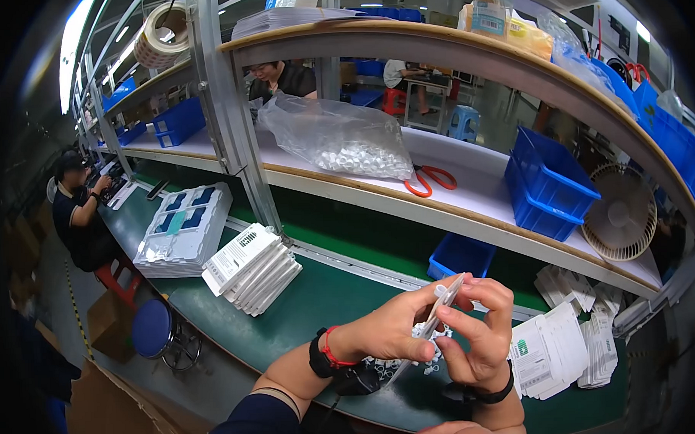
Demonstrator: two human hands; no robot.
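My left hand [393, 322] and my right hand [478, 339] are raised over the green workbench [335, 290], both closed on a thin white carton [450, 291]. It is tilted and seen almost edge-on, so its faces are mostly hidden. A small white plastic piece [440, 290] shows at its upper end, by my left fingertips. Below and behind the hands lies a pile of small white plastic parts [431, 365], partly covered by them. To the right of my right hand are flat white cartons [550, 351] with green print.
A stack of white cartons [246, 266] and stacked white trays [181, 238] stand on the left. Blue bins [549, 183], red-handled scissors [432, 181], a bag of white parts [345, 140] and a fan [619, 211] occupy the shelf. A co-worker [75, 211] sits far left.
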